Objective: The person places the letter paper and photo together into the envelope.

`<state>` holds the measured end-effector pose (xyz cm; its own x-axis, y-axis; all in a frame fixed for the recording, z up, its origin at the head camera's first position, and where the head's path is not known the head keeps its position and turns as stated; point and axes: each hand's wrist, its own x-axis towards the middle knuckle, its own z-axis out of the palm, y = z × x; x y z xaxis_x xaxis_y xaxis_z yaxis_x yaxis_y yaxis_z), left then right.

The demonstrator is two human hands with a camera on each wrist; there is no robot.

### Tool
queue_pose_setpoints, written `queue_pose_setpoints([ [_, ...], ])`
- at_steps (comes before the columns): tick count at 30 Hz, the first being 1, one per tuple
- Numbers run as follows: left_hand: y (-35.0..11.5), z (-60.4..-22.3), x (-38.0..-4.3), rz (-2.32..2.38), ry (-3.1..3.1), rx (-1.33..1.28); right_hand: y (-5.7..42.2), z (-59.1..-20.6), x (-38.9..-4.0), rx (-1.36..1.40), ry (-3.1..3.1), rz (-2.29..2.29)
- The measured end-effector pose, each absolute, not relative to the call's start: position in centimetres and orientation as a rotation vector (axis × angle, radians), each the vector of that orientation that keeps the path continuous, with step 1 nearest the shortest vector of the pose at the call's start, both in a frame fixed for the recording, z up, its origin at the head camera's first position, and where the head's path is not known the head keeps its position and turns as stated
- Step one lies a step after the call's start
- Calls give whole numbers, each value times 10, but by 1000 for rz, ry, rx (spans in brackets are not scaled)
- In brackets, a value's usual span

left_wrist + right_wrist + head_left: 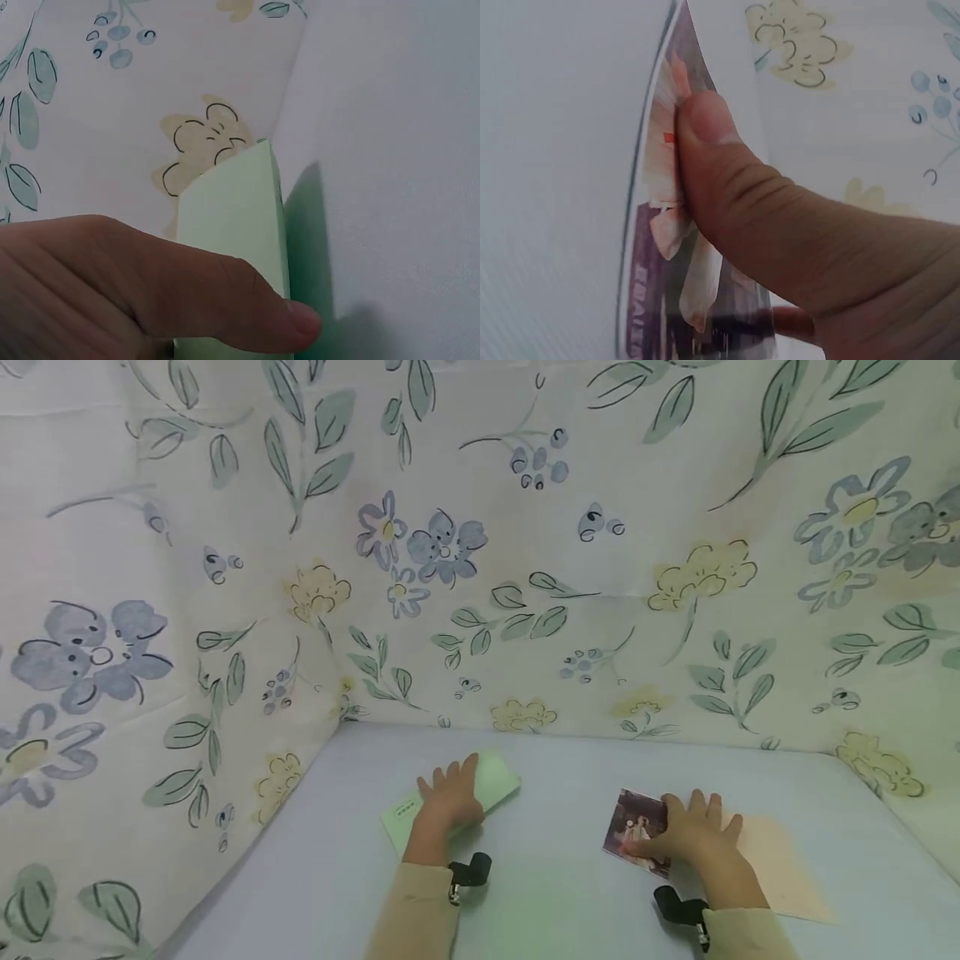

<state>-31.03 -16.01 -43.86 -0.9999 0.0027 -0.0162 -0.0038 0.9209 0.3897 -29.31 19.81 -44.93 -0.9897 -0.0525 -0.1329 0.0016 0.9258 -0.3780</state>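
Note:
My left hand point(452, 802) lies over a pale green paper packet point(497, 781), gripping it with spread fingers toward its far side and the thumb at the near edge. Small printed lines show on the packet's left part in the head view. In the left wrist view the thumb crosses the green packet point(229, 217) and its tip reaches past the edge. On the right, my right hand point(697, 835) holds a dark photo card point(630, 822) picturing figures. The right wrist view has the thumb pressed on the slightly bent photo card point(660, 232), with a fingertip behind it.
A peach paper sheet point(787, 872) lies on the white table point(562, 810), partly under my right hand and wrist in the head view. A faint pale green sheet point(532, 906) lies near the front. Floral cloth point(517, 643) hangs behind and at the sides.

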Motion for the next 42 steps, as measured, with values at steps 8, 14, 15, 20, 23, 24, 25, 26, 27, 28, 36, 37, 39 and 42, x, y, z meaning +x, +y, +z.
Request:
queue_pose_setpoints([
  [8, -139, -429, -317, 657, 3079, 238, 204, -455, -283, 191, 3008, -500],
  [14, -151, -422, -314, 760, 3106, 334, 186, -447, -295, 210, 3156, -486],
  [15, -153, -421, -313, 772, 3103, 339, 184, -445, -297, 200, 3185, -479],
  [20, -154, -422, -310, 787, 3071, 340, 179, -436, -304, 184, 3248, -456],
  [23, -152, -427, -311, 731, 3032, 345, 181, -433, -305, 187, 3216, -444],
  [24, -151, -428, -312, 717, 3016, 350, 182, -433, -304, 185, 3196, -442],
  [25, -151, -429, -312, 703, 3003, 356, 183, -432, -304, 181, 3176, -439],
  [26, -151, -431, -313, 688, 2990, 360, 183, -432, -304, 176, 3151, -442],
  [27, -151, -431, -313, 669, 2980, 360, 184, -432, -303, 173, 3125, -455],
  [28, -151, -432, -312, 652, 2970, 352, 184, -432, -303, 172, 3100, -475],
  [36, -154, -441, -312, 749, 2914, 319, 192, -433, -296, 246, 2992, -566],
  [37, -153, -442, -313, 749, 2910, 318, 193, -432, -295, 253, 2985, -573],
  [39, -152, -443, -314, 727, 2906, 303, 196, -429, -293, 257, 2971, -594],
  [42, -151, -445, -316, 703, 2891, 271, 200, -421, -292, 265, 2956, -619],
])
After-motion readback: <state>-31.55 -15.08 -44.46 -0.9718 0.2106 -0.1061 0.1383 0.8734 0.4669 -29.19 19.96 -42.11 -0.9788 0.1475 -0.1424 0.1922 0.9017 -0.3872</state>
